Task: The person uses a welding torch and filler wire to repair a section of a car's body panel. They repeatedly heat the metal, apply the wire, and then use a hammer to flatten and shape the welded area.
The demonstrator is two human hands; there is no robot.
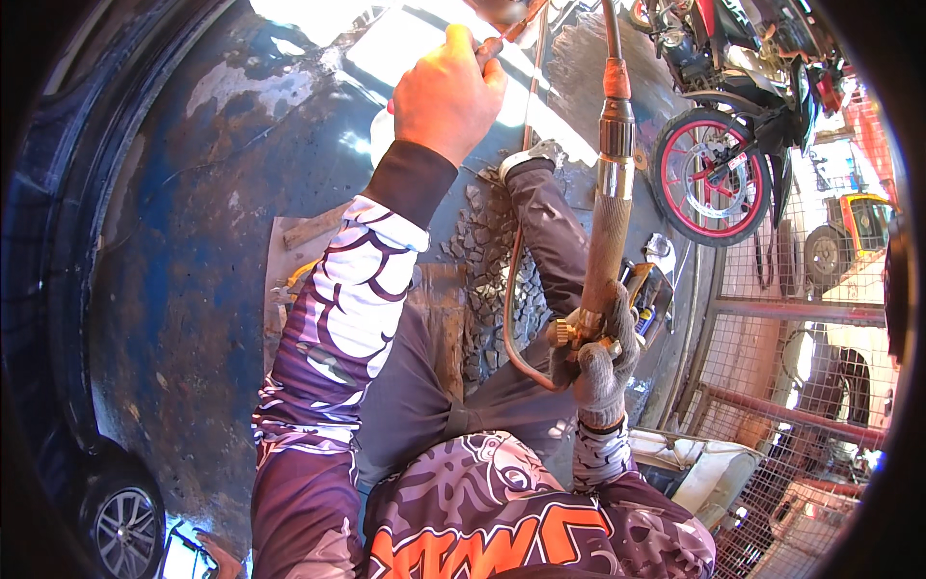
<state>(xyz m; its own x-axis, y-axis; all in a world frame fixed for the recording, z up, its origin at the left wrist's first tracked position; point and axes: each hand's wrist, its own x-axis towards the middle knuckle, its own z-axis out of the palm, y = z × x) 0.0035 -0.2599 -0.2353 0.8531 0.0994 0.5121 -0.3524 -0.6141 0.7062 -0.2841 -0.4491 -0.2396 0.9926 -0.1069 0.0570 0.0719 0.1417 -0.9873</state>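
My right hand (pixel 603 381), in a grey work glove, wraps round the lower end of a gas torch (pixel 610 212). The torch has a long worn metal handle and brass valve knobs (pixel 561 333) beside my fingers; its upper end leaves the top edge of the view. A reddish-brown hose (pixel 511 318) runs from near the glove along my leg. Bare and reaching far forward, my left hand (pixel 446 101) is closed at the top of the view. A brownish stub (pixel 490 48) shows at its fingers, but what it holds is otherwise hidden by the hand and glare.
Broken grey rubble (pixel 487 289) lies between my legs beside a wooden board (pixel 439 309). A motorcycle with a pink-rimmed wheel (pixel 712 177) stands at the right, by a wire mesh fence (pixel 757 338). A dark car (pixel 58 318) lines the left edge. Bright sun glares at the top.
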